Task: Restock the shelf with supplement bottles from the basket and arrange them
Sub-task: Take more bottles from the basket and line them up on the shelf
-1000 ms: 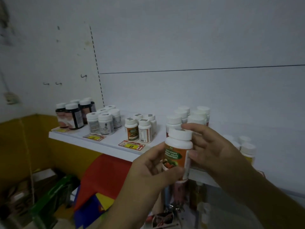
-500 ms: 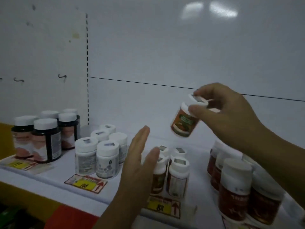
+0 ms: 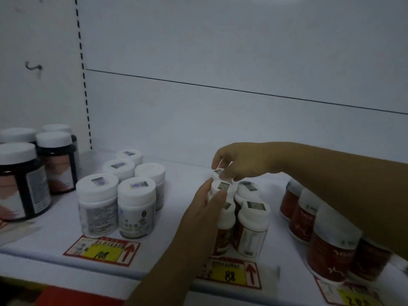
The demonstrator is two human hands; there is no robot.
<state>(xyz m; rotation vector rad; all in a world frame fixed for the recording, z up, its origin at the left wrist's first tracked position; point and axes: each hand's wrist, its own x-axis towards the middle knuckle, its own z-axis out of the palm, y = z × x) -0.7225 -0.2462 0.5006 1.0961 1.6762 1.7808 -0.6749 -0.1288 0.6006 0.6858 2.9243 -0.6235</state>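
A small white-capped supplement bottle (image 3: 217, 172) with an orange-red label stands at the back of a cluster of like bottles (image 3: 254, 221) on the white shelf (image 3: 181, 188). My right hand (image 3: 240, 162) reaches in from the right, and its fingertips pinch that bottle's cap from above. My left hand (image 3: 205, 208) comes up from below. Its thumb and forefinger close around the cap of the bottle just in front (image 3: 221, 186). The basket is out of view.
Grey-labelled white bottles (image 3: 117, 202) stand left of the cluster, and dark jars (image 3: 24, 180) stand at the far left. Larger red-labelled bottles (image 3: 326, 241) sit under my right forearm. Price tags (image 3: 229, 274) lie along the shelf's front edge. The white back panel rises behind.
My right hand has lowered the bottle from mid-air down behind the cluster. My left hand, open half a second ago, has moved right and closed on the bottle in front of it.
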